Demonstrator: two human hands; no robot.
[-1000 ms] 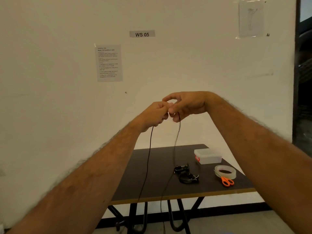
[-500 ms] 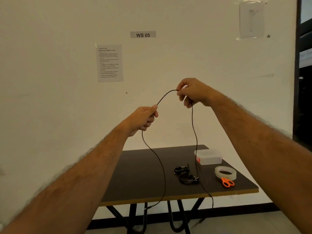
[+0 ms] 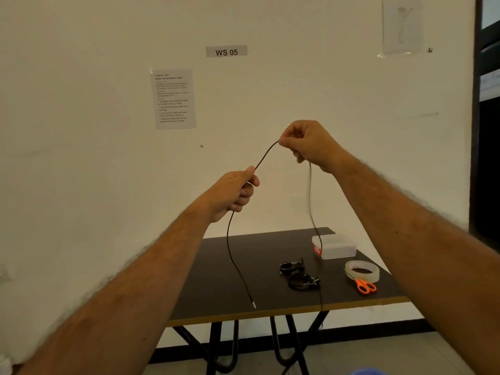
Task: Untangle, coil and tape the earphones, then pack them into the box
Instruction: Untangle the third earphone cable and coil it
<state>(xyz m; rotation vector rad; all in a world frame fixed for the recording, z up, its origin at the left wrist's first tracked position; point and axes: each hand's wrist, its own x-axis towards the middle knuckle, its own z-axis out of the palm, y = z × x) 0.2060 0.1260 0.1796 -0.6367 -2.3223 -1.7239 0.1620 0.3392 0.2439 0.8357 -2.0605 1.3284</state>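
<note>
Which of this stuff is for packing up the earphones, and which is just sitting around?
For the job:
- earphone cable, held between left hand and right hand
- clear box
- tape roll
- orange scissors

Just lying about:
- black clips on the table
- wall papers

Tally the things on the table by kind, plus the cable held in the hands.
Clear plastic box: 1
Tape roll: 1
Orange-handled scissors: 1
Black coiled bundles: 2, as far as I can tell
Black cable, held by both hands: 1
Total: 6
</note>
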